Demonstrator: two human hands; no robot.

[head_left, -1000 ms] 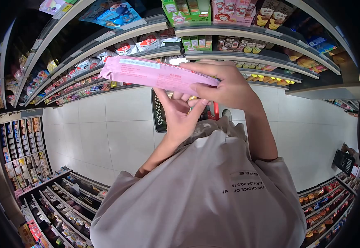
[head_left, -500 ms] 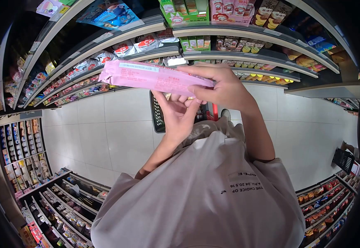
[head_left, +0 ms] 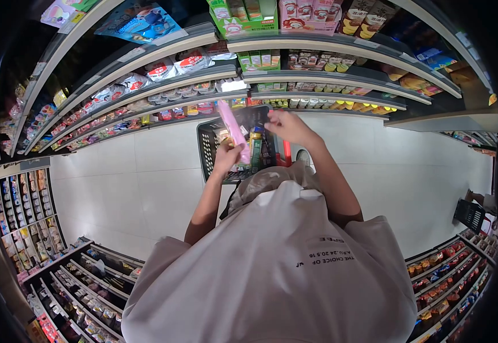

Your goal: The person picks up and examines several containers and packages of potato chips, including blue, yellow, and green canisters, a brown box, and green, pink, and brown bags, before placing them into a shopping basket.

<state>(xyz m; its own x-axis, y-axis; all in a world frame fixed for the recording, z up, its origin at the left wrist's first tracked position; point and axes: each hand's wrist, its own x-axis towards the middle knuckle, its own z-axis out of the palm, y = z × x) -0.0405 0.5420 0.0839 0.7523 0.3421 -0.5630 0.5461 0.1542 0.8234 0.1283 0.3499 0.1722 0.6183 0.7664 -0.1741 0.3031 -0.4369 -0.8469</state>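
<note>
My left hand (head_left: 228,157) is closed around the lower part of a long pink snack packet (head_left: 233,126). The packet stands on a slant over a dark shopping basket (head_left: 208,150), its top end pointing toward the shelves. Several packaged goods lie inside the basket, among them a yellow and blue packet (head_left: 256,140). To the right, over the basket's edge, my right hand (head_left: 293,128) is off the packet, with fingers loosely bent and apart. Just below it shows the basket's red handle (head_left: 287,151).
Curved snack shelves (head_left: 163,88) run along the front, with green boxes (head_left: 243,20) and pink boxes (head_left: 310,14) higher up. More racks (head_left: 83,286) stand behind on both sides. Another person with a dark basket (head_left: 469,214) is at the far right. Pale floor tiles (head_left: 163,194) lie between.
The pink packet has gone from both hands to the left hand alone, lowered and turned from level to steep over the basket. My right hand has let go of it.
</note>
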